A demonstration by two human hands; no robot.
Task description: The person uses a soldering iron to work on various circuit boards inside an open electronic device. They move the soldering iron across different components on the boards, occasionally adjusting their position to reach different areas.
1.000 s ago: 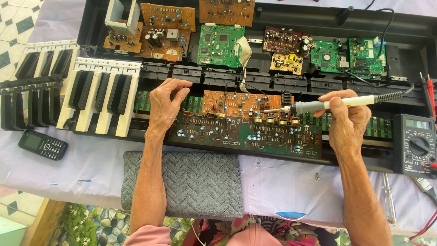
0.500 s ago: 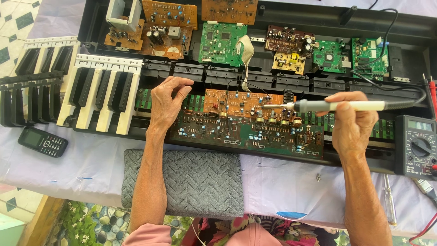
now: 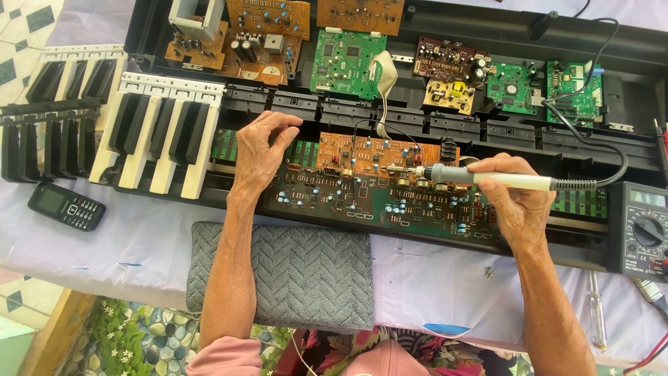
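Orange board under the tip, dark green board just below it, and I'm looking straight down from the head camera. My right hand (image 3: 511,202) is closed around the soldering iron (image 3: 487,178), fingers wrapped on the pale handle behind the grey collar, pen-style. The metal tip points left and sits over the orange circuit board (image 3: 376,153); whether it touches a joint I cannot tell from here. The iron looks light and stiff to me, easy to steer, but its black cord (image 3: 591,139) loops off to the right and could tug. The handle is the only place to hold it; the metal front end is surely hot.

My left hand (image 3: 261,150) is loosely curled, holding nothing, fingertips resting at the left edge of the boards beside the dark green circuit board (image 3: 334,198). I'd call these boards thin, rigid and fragile: take them by the edges, keep off the small upright parts.

All this lies in the opened black keyboard case (image 3: 501,31). Loose key sections (image 3: 160,136) sit to my left, a small phone (image 3: 66,207) beyond them on the desk (image 3: 431,285), a grey knitted cloth (image 3: 306,275) near my left forearm, a multimeter (image 3: 643,230) at far right.
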